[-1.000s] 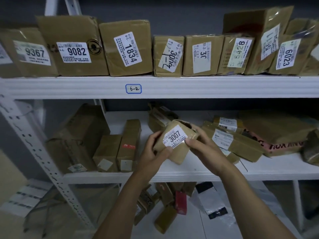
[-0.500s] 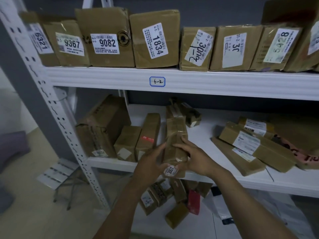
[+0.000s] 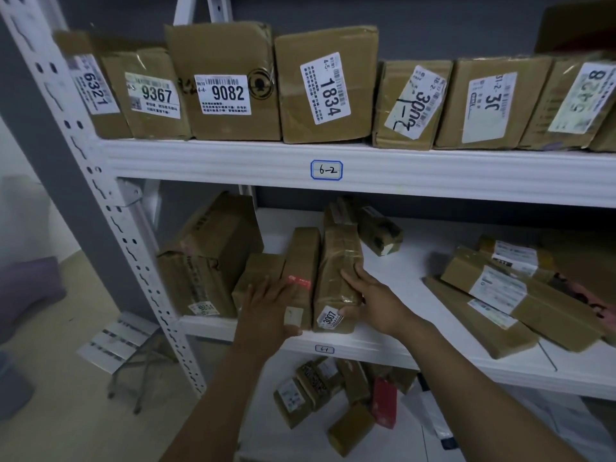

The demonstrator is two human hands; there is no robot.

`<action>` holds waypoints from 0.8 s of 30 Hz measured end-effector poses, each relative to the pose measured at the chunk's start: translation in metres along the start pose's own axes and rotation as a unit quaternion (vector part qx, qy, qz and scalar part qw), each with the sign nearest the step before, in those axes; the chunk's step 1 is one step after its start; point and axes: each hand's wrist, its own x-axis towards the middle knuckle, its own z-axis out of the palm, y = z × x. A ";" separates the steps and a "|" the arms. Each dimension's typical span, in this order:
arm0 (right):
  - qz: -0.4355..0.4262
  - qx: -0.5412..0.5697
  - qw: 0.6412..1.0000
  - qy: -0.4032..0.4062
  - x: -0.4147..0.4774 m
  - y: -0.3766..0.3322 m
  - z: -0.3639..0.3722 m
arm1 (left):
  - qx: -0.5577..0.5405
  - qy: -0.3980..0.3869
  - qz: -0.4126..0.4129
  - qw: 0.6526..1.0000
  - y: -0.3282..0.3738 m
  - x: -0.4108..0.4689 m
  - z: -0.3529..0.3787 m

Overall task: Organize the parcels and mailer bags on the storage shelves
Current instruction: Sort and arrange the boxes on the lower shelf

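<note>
Parcel 3007 [image 3: 336, 281] stands on shelf 6-1 [image 3: 366, 350]; right grip [image 3: 376, 301] clasps it; left grip [image 3: 266, 305] spread on neighbouring parcel [image 3: 301, 258].

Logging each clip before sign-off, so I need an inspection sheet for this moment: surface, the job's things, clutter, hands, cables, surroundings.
Surface: white metal shelving; the work is on shelf 6-1, under shelf 6-2.
Job's things: parcel 3007 stands on end at the front of shelf 6-1, beside a tall red-taped parcel; labelled boxes line shelf 6-2.
Clutter: flat parcels piled loosely at the right of shelf 6-1; jumbled parcels and a white mailer bag on the level below.
Hands: left hand rests flat on the red-taped parcel's front; right hand grips parcel 3007.
Cables: nothing seen.
Surroundings: grey wall, folding stool on the floor at left.
</note>
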 end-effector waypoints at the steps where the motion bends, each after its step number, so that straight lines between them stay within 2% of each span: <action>1: 0.001 -0.004 1.000 0.000 0.001 -0.002 0.000 | -0.007 -0.003 0.004 1.000 -0.001 0.001 0.000; 7: 0.009 -0.031 0.999 0.006 0.004 -0.011 0.006 | -0.018 -0.028 0.004 0.999 -0.004 0.006 -0.007; 12: 0.016 -0.076 0.997 -0.004 0.003 -0.016 0.005 | 0.029 0.015 0.021 0.999 0.004 0.007 -0.009; 16: 0.014 -0.092 0.995 -0.018 -0.001 -0.016 0.001 | 0.000 0.005 0.021 1.000 0.023 0.009 -0.016; 21: -0.016 -0.101 0.994 -0.028 -0.016 -0.009 -0.022 | 0.007 0.013 0.035 0.999 0.052 0.017 -0.023; 24: -0.022 -0.144 0.989 -0.006 -0.031 0.009 -0.052 | 0.005 0.006 0.005 1.000 0.077 0.026 -0.027</action>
